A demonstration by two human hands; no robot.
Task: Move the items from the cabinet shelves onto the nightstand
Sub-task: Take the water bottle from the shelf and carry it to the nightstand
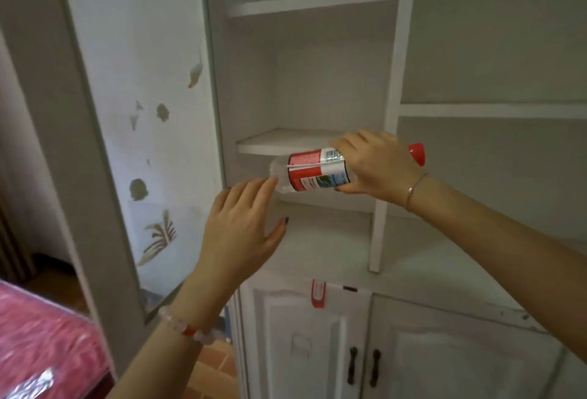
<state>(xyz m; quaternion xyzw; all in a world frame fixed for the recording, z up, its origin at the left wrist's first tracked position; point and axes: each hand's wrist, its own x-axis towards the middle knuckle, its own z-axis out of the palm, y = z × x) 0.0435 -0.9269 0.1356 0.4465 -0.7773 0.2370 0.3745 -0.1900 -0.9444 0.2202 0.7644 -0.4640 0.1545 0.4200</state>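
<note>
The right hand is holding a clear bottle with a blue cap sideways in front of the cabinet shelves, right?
Not quite: the head view shows the cap is red. The right hand does hold the clear bottle sideways in front of the cabinet shelves.

bottle [282,173] neck: hidden under right hand [378,170] | label print [313,173]: unreadable | pink cover [41,341]: blurred, cut by left edge | lower doors [413,363]: cut off below

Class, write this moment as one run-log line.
right hand: grips bottle, held sideways, red cap rightward | left hand: open, fingertips near bottle base | place: before cabinet shelf
</note>
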